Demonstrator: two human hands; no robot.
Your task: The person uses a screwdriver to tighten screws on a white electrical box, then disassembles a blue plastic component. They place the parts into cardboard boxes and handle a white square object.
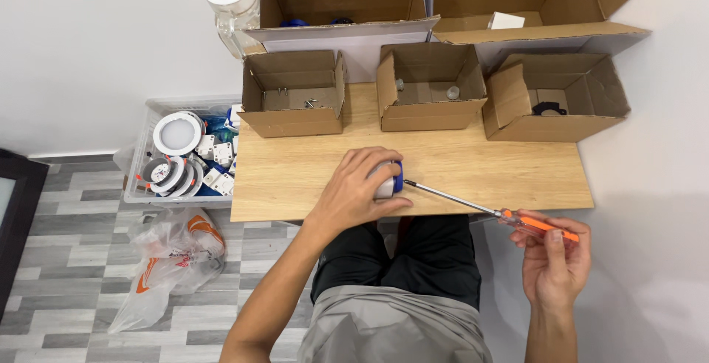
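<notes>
Sitting at wooden table (310,178), grey plank floor (66,259), white walls (81,45)

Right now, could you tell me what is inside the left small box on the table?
The left small box holds a few small screws on its floor. Its front wall hides the nearest strip of the floor, so anything there is unseen.

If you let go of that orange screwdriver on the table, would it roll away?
Probably a little. The screwdriver has a long thin round shaft and a slim handle, so it likely rolls easily on the smooth wooden table. It looks stiff and light, pinched in the right hand.
</notes>
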